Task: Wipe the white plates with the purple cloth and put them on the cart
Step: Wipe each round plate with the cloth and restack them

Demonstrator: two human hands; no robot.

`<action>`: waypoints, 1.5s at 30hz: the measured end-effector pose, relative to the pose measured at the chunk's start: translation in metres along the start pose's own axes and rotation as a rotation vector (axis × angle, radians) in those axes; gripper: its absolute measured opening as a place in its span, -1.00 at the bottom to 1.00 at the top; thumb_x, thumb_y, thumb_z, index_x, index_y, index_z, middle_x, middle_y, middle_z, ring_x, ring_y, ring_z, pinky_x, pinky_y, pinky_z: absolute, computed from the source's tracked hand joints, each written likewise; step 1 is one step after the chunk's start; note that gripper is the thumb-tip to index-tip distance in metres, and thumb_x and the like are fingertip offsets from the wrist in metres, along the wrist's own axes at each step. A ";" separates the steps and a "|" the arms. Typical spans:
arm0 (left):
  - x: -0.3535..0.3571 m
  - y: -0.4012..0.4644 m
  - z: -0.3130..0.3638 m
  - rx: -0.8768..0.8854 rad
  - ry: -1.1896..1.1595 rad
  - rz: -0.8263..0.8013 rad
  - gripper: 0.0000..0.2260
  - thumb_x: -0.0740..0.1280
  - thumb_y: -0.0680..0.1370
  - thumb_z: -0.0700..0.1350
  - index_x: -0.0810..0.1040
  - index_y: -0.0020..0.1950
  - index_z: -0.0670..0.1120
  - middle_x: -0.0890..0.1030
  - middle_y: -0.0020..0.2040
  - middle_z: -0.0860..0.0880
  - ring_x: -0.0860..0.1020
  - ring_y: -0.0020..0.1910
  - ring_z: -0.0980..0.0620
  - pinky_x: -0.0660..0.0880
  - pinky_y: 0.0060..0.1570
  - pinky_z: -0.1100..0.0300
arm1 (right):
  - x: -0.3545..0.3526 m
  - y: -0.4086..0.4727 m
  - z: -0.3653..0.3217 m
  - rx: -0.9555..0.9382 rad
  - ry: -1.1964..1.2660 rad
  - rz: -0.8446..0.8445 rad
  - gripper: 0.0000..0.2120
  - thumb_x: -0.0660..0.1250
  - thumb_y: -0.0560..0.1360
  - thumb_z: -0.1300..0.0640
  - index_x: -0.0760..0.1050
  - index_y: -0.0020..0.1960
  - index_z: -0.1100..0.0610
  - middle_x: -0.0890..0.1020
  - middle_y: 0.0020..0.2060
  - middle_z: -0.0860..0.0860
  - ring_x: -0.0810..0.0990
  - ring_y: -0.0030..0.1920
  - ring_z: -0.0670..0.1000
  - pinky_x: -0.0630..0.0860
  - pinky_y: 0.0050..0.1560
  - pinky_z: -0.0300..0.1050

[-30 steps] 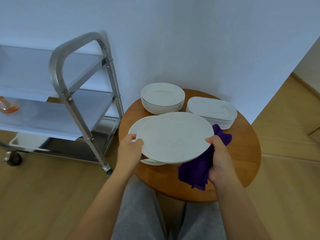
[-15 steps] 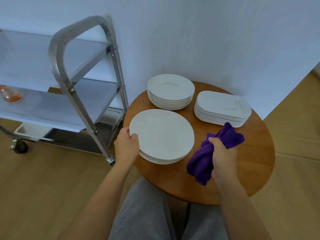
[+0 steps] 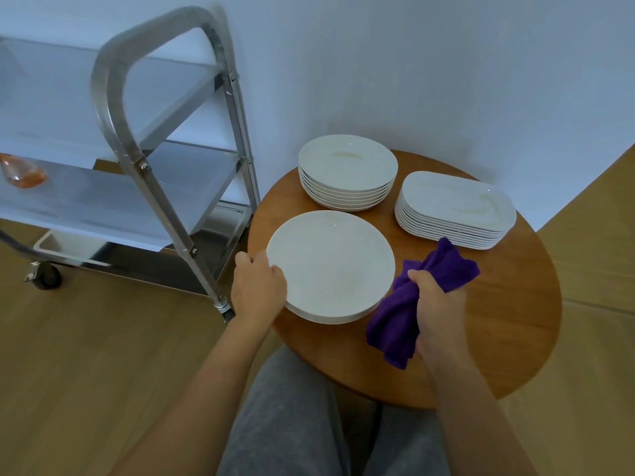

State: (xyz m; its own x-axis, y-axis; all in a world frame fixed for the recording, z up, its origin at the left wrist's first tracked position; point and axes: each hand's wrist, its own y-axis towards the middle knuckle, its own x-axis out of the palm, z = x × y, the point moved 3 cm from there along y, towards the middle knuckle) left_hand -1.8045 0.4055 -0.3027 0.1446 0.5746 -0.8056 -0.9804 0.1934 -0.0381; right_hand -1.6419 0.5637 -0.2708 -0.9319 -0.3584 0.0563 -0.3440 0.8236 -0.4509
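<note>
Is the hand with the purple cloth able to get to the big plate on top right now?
Probably yes. The right hand grips the cloth right beside the top plate, with nothing between them. The left hand only holds the plate's far edge, so its face is open for wiping.

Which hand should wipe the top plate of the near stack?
Right. The right hand already grips the purple cloth beside the near plate stack; the left hand holds that stack's rim.

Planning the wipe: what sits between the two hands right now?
In the head view, the near plate stack lies between the left hand gripping its rim and the right hand holding the cloth.
</note>
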 end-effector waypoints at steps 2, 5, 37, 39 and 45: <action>0.001 0.000 -0.001 -0.004 0.004 0.004 -0.82 0.16 0.61 -0.11 0.42 0.16 -0.13 0.39 0.12 -0.10 0.37 -0.12 0.06 0.35 -0.15 0.24 | 0.002 0.001 0.000 -0.004 -0.024 -0.013 -0.76 0.35 0.49 0.18 0.30 -0.15 -0.03 0.49 -0.26 0.01 0.50 -0.27 -0.01 0.46 -0.13 -0.08; -0.002 0.004 0.001 -0.001 0.029 0.006 -0.78 0.21 0.59 -0.08 0.41 0.20 -0.12 0.39 0.14 -0.09 0.36 -0.07 0.07 0.36 -0.12 0.24 | 0.004 0.004 -0.002 -0.025 -0.052 -0.033 -0.77 0.35 0.49 0.19 0.31 -0.16 -0.03 0.48 -0.27 0.01 0.49 -0.28 -0.02 0.46 -0.18 -0.10; 0.025 0.138 0.134 -0.172 -0.695 -0.156 -0.85 0.10 0.60 -0.21 0.41 0.06 -0.25 0.53 -0.29 -0.15 0.57 -0.42 -0.05 0.56 -0.39 0.18 | 0.039 0.064 -0.028 0.050 0.009 -0.192 -0.84 0.35 0.50 0.11 0.36 -0.09 -0.05 0.55 -0.19 0.04 0.55 -0.21 0.02 0.49 -0.21 -0.11; 0.023 0.122 0.136 -0.166 -0.770 -0.158 -0.86 0.08 0.60 -0.23 0.40 0.04 -0.23 0.53 -0.32 -0.14 0.57 -0.41 -0.04 0.56 -0.37 0.20 | 0.037 0.063 -0.030 0.057 0.035 -0.166 -0.85 0.35 0.50 0.07 0.36 -0.08 -0.07 0.56 -0.17 0.04 0.57 -0.17 0.04 0.51 -0.18 -0.08; 0.000 0.059 0.133 -0.145 -0.901 -0.164 -0.84 0.11 0.61 -0.22 0.41 -0.14 -0.09 0.60 -0.21 -0.12 0.61 -0.41 0.06 0.59 -0.33 0.25 | 0.023 0.048 -0.040 0.015 0.185 -0.133 -0.82 0.39 0.44 -0.01 0.39 -0.06 -0.08 0.58 -0.18 0.01 0.59 -0.14 0.06 0.55 0.01 0.10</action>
State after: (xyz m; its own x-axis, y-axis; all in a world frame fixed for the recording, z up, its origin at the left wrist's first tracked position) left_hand -1.8447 0.5228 -0.2264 0.2730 0.9618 -0.0222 -0.9368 0.2605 -0.2338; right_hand -1.6847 0.6127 -0.2552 -0.8840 -0.3755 0.2785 -0.4651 0.7674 -0.4414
